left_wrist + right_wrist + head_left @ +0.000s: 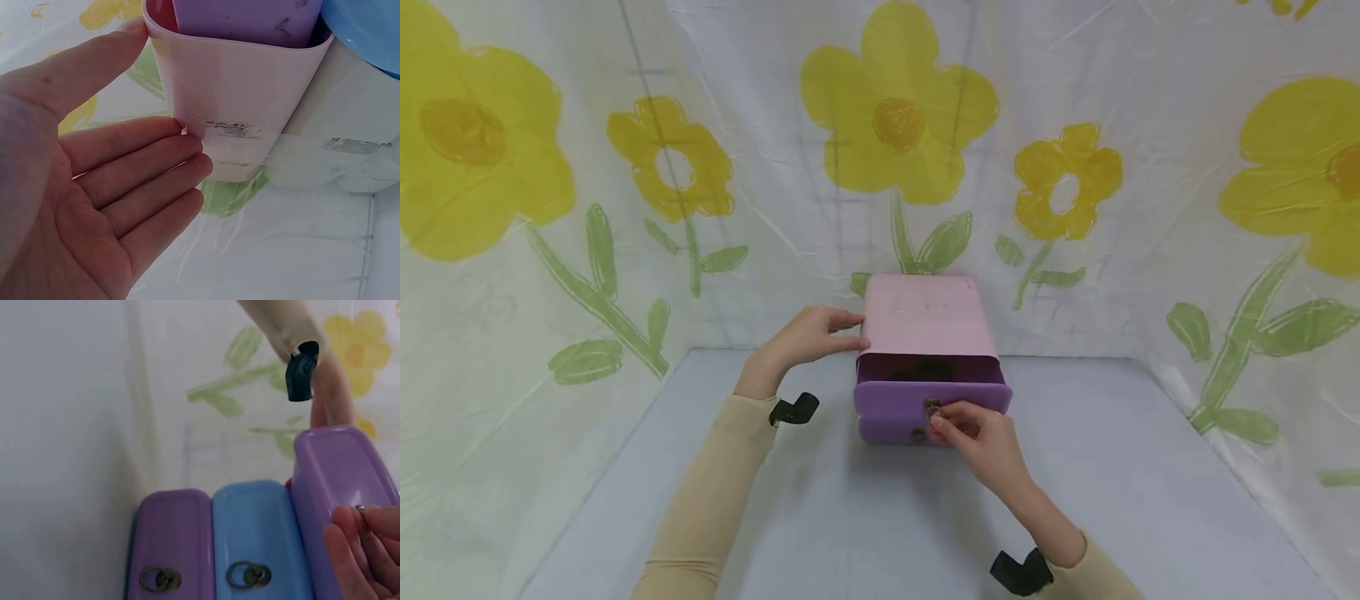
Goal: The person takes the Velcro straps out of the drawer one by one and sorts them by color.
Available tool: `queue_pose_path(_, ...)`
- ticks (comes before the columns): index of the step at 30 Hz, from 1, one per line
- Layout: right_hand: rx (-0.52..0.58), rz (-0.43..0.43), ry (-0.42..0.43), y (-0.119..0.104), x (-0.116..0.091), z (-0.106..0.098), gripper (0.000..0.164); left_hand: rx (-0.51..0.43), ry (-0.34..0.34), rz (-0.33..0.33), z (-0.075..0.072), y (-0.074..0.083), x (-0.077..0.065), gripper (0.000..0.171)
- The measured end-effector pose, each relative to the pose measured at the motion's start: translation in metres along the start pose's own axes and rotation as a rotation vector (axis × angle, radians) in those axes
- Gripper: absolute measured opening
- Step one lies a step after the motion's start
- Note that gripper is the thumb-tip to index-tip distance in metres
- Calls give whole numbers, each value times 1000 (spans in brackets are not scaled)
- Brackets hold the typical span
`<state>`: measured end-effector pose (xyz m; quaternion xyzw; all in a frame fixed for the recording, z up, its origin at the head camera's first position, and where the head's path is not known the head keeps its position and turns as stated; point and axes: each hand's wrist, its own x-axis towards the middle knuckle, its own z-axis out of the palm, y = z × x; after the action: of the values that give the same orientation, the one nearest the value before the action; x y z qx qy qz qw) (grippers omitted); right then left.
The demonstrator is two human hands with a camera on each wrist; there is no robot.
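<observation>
A small pink drawer cabinet (925,312) stands at the back of the table. Its purple top drawer (887,395) is pulled partway out, with something dark and unclear (932,369) inside. My right hand (985,442) pinches the metal ring pull (932,412) on that drawer's front between thumb and fingers. At the cabinet's left side, my left hand (808,335) touches the pink wall (231,81) with thumb and fingers extended. Below the top drawer, the right wrist view shows a blue drawer (253,519) and another purple drawer (175,528), both with ring pulls.
The cabinet rests on a pale table (865,517). Behind and beside it hangs a translucent sheet (760,125) painted with yellow flowers. Black bands (794,409) sit on both wrists.
</observation>
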<state>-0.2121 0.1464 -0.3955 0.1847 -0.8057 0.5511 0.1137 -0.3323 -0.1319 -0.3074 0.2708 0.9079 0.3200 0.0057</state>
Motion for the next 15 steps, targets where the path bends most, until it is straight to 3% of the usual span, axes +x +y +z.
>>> queue_pose_path(10,1,-19,-17,-34,-7,-2,10,6,14,2,1,-3,0,63)
queue_pose_path(15,-33,-20,-12,-39,-10,-2,9,-6,10,-2,1,-4,0,64)
